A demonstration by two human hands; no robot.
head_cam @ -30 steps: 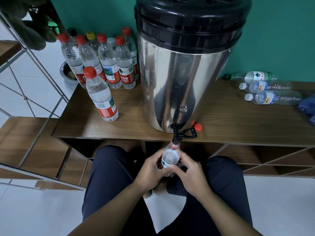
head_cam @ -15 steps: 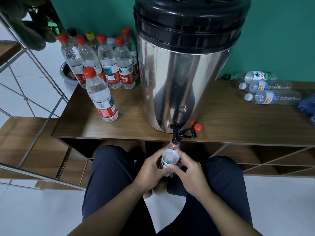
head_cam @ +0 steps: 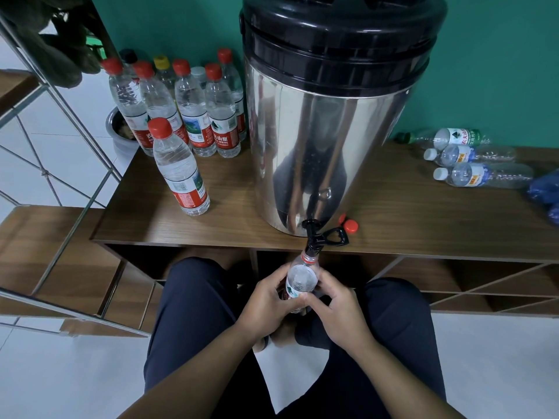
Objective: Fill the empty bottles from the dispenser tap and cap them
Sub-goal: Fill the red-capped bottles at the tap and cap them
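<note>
Head view shows the open bottle right under the black tap of the steel dispenser, its neck at the spout. Your left hand and right hand both wrap it. Two red caps lie by the dispenser's base; capped bottles stand left, empty bottles lie right.
</note>
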